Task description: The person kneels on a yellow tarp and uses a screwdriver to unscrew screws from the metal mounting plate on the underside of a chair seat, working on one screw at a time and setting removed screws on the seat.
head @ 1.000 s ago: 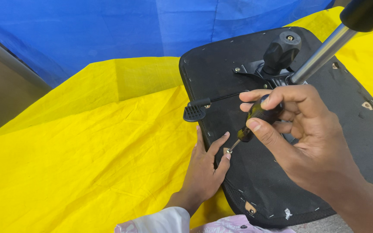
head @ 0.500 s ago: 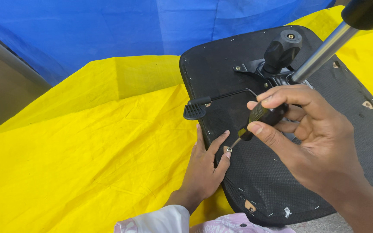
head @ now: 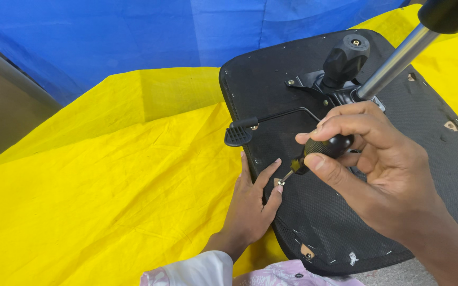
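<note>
Two hands are working on one upturned chair seat (head: pixel 303 222). Right hand (head: pixel 377 159) is closing its grip around the black handle of a single screwdriver (head: pixel 319 150), fingers wrapped together over it, and the tip is pointing toward 8 o'clock, down onto a small screw (head: pixel 280 182) near the seat's left edge. Left hand (head: pixel 253 204) is lying flat with fingers spread apart, clamping nothing; its fingertips are resting on the seat rim, just beside the screw at 7 o'clock of it.

Outward from there, one black lever (head: pixel 239 132) with a paddle end is sticking out past the seat's edge at 10 o'clock of the screwdriver. One black knob (head: pixel 345 55) and one shiny metal column (head: pixel 393 66) are rising from the seat's mounting plate at 12 to 1 o'clock. Several small staples and torn spots are showing along the seat's underside.

Seat is lying on one wrinkled yellow cloth (head: pixel 107 201), which is covering the surface beneath. One blue sheet (head: pixel 133 37) is hanging behind it at 12 o'clock.
</note>
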